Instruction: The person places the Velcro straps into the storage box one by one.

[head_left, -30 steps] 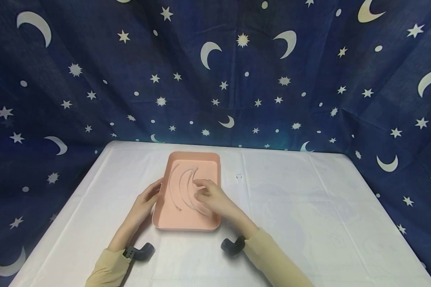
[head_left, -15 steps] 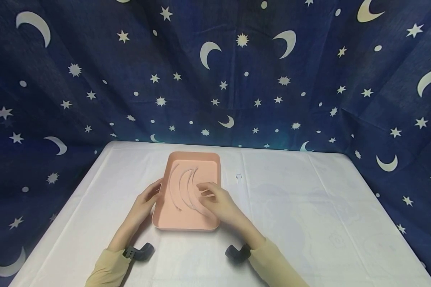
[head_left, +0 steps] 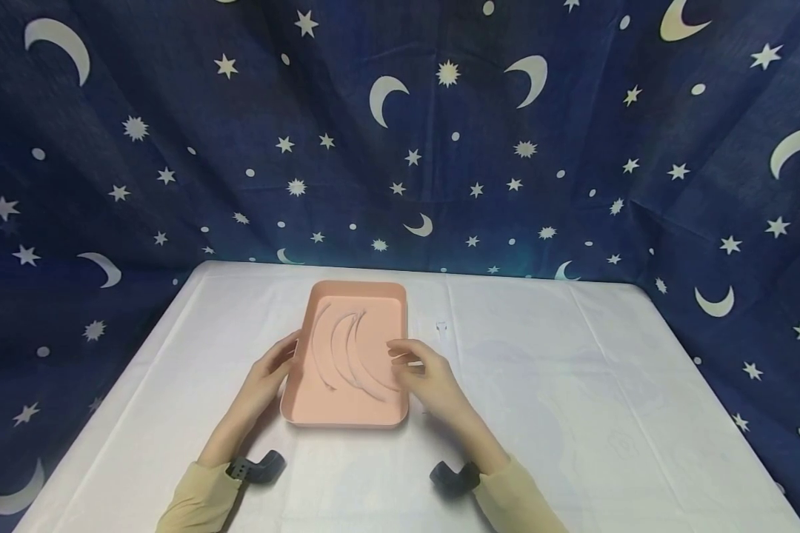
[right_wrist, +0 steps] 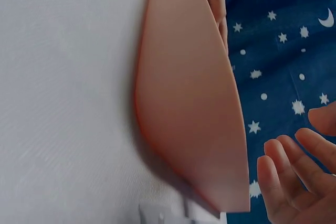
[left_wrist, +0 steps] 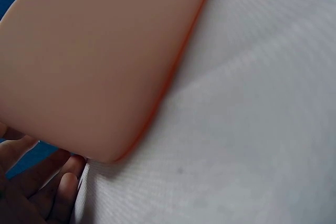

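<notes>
A shallow pink tray sits on the white table, tall side up and down the head view. Inside it lie several thin, pale, curved strips, translucent and narrow. My left hand rests its fingers against the outside of the tray's left wall; the fingers show at the tray's edge in the left wrist view. Over the right rim hovers my right hand, fingers loosely bent and holding nothing. In the right wrist view that hand appears beside the tray wall, palm partly visible.
Just right of the tray lies a clear, slender strip with a small head. White cloth covers the table. A dark blue curtain with moons and stars hangs behind it.
My right hand has drawn back to the right, from over the strips inside the tray to its right rim. The left hand and the tray stay in place.
</notes>
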A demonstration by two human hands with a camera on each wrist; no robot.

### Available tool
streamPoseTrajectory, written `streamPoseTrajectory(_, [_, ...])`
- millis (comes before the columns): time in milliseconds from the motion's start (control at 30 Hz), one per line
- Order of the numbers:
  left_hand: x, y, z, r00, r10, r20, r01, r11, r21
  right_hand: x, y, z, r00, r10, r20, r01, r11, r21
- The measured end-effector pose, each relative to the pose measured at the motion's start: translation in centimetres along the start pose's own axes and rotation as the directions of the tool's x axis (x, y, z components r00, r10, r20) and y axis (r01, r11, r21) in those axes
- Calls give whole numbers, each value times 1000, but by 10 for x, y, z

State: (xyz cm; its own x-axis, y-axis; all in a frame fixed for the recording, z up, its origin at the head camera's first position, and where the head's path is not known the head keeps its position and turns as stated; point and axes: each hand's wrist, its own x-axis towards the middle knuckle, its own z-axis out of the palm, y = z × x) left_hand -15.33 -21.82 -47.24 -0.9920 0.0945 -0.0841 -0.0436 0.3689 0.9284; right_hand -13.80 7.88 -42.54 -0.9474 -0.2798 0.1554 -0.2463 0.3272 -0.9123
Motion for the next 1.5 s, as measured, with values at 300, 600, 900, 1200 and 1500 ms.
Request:
streamPoseTrajectory(300, [0, 1, 0, 1000, -11, -1, 11, 1000, 5, 1, 9, -17, 998, 42, -43, -42, 999, -15])
streamPoseTrajectory(600, [0, 2, -1, 1000, -6, 2, 6, 1000, 8, 2, 24, -41, 995, 68, -69, -71, 997, -34])
streamPoseTrajectory(900, [0, 4, -1, 1000, -18, 2, 17, 999, 29, 2, 35, -56, 989, 97, -110, -103, 993, -50])
streamPoseTrajectory(1200, [-1, 4, -1, 1000, -15, 7, 15, 1000, 21, 1, 43, -61, 979, 139, -150, -159, 978, -132])
streamPoseTrajectory(1500, [-1, 3, -1, 1000, -7, 4, 7, 1000, 20, 2, 49, -61, 963, 195, -186, -230, 954, -191])
